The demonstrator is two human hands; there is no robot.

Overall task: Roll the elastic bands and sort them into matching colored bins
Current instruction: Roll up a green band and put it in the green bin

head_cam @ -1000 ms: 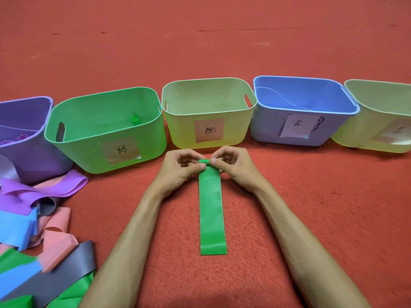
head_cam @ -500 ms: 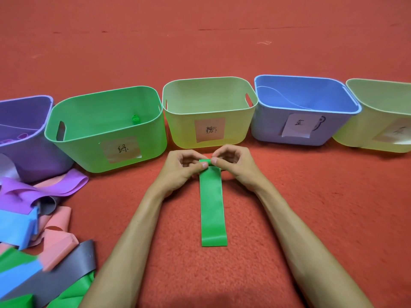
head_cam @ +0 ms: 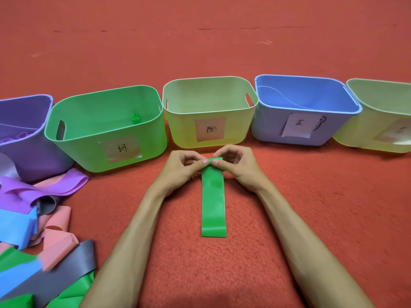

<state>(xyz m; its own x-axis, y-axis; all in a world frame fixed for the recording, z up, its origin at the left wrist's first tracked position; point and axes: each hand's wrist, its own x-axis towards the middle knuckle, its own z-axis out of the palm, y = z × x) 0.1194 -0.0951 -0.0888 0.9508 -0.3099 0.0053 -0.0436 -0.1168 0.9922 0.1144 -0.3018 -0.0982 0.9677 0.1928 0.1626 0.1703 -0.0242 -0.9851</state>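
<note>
Green elastic band lies flat on the red carpet, its far end pinched into a small roll by the thumbs and curled fingers of the left hand and right hand; the green bin stands at 10 o'clock, loose bands heaped at 8 o'clock

The red carpet looked like cloth with a rough, nubby, matt pile. The green band lying on it was smooth and rubbery with a soft sheen, as was the grey band in the heap at the left. The green bin, the yellow-green bin and the blue bin were smooth moulded plastic, faintly glossy. The label on the green bin was matt paper.
</note>
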